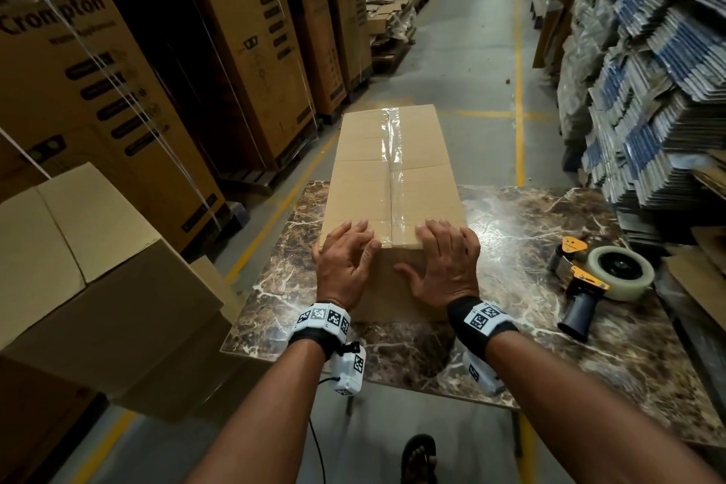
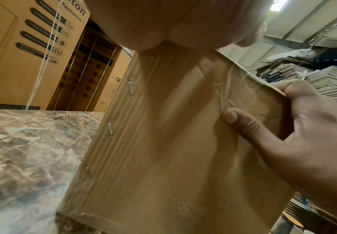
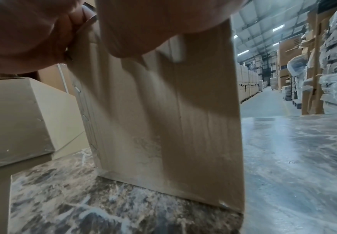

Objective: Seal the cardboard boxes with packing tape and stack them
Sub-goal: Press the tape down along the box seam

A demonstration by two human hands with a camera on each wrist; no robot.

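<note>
Fingers: left hand (image 1: 345,262) and right hand (image 1: 443,263) both spread flat over near top edge of box (image 1: 393,185), thumbs on its front face
Stack: plain boxes (image 1: 98,259) left of table (image 1: 550,326)
Box: on table, long axis runs away from person, tape strip (image 1: 393,165) along seam
Nearer hand: left, stack lies that side
Tape gun (image 1: 597,279): right, on table, apart from hands

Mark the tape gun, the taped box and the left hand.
tape gun (image 1: 589,289), head view, on the orange frame beside the roll.
box (image 1: 365,189), head view, on the bare top left of the tape strip.
left hand (image 1: 343,267), head view, on the back of the hand.
</note>
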